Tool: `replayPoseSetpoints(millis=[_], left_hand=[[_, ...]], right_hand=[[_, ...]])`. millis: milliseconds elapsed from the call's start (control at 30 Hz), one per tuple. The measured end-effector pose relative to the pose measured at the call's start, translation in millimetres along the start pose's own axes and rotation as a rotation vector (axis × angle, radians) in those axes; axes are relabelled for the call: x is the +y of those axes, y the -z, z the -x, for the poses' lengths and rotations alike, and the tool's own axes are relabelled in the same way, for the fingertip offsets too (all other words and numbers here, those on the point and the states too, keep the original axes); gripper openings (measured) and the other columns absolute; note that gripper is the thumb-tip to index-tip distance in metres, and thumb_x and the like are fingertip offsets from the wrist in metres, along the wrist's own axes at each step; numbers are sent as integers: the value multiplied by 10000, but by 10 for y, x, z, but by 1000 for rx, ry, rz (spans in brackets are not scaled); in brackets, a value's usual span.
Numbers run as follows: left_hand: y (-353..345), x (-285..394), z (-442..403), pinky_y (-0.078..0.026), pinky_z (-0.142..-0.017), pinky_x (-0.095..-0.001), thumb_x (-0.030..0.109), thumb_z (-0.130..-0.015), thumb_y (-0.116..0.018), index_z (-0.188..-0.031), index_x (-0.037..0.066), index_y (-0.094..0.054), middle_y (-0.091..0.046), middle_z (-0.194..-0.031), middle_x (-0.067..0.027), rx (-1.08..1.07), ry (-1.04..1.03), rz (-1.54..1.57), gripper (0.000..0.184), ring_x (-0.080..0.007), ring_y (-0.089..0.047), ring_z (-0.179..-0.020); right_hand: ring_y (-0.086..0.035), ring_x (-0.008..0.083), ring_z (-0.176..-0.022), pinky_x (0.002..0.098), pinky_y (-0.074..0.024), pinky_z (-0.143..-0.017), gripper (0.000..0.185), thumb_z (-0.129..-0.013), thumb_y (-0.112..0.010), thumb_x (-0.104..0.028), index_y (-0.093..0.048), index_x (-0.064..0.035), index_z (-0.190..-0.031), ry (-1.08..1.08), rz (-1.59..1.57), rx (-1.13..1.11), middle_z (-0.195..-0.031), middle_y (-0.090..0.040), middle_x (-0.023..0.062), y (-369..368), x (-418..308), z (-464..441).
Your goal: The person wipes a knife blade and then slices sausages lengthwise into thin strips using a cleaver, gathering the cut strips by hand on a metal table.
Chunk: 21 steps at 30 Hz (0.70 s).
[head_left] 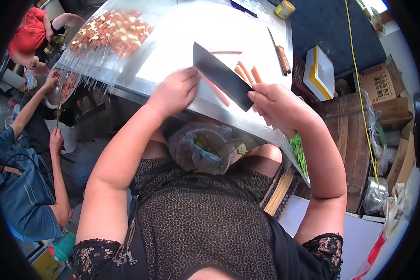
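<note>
My right hand (pixel 277 105) grips the handle end of a cleaver (pixel 221 74), whose broad dark blade slants over the white tabletop. Below the blade lies a long pink sausage (pixel 218 92). The bent fingers of my left hand (pixel 176 90) are closed at this sausage's far end, close beside the blade; the fingertips are partly hidden. Beyond the cleaver rest several orange-pink sausage pieces (pixel 241 71) and one thin sausage strip (pixel 226 52).
Skewered pieces (pixel 112 32) are piled at the table's left. A wooden-handled knife (pixel 283 58) and a jar (pixel 284 9) stand right. A lined bin (pixel 200 144) sits below the edge. A co-worker in blue (pixel 28 186) and a person in red (pixel 30 35) are at left.
</note>
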State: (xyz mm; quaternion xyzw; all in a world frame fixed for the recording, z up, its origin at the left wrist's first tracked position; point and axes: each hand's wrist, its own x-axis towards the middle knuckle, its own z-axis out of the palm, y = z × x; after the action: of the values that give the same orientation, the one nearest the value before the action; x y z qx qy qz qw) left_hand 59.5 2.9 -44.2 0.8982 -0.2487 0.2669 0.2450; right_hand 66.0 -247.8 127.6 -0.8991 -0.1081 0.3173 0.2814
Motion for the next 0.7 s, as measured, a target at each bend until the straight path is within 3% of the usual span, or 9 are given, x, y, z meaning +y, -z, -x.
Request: replayPoseSetpoints(millis=[300, 533, 600, 633, 700], left_hand=[[63, 22, -43, -497, -943, -412, 219, -818, -717, -1108, 95, -710, -607, -1186, -180, -68, -14, 47, 315, -333, -602, -1077], [70, 57, -39, -493, -942, -414, 158, -838, -695, -1098, 81, -707, -625, -1173, -136, -83, -115, 44, 271, -316, -603, -1078], [42, 152, 3, -495, -936, -409, 135, -839, -689, -1105, 56, -693, -632, -1165, -115, -89, -107, 124, 277, -311, -603, -1079], [28, 212, 8, -495, -936, -409, 135, -839, -689, -1105, 56, -693, -632, -1165, -115, -91, -106, 124, 277, -311, -603, -1079], [-2, 326, -4, -498, -928, -406, 141, -831, -698, -1116, 33, -677, -629, -1154, -127, -68, -112, 156, 305, -316, -604, -1072]], right_hand=[[-519, 111, -496, 291, -464, -451, 293, -1014, -488, -235, -522, 4, -846, 31, 39, -17, -643, -519, 15, -9, -2, 4], [-518, 115, -477, 293, -462, -448, 298, -1014, -481, -232, -515, -1, -829, 49, 19, -14, -628, -523, 21, -26, 16, -5], [-575, 148, -500, 321, -513, -464, 303, -1006, -473, -254, -592, 23, -976, 17, 94, -21, -683, -574, 72, -28, 18, -11], [-575, 148, -500, 321, -513, -464, 303, -1006, -473, -254, -592, 23, -976, 17, 93, -22, -683, -574, 72, -42, 21, -6], [-520, 114, -471, 294, -460, -439, 302, -1011, -478, -232, -518, 1, -824, 40, 39, 9, -605, -518, 18, -68, 22, 10]])
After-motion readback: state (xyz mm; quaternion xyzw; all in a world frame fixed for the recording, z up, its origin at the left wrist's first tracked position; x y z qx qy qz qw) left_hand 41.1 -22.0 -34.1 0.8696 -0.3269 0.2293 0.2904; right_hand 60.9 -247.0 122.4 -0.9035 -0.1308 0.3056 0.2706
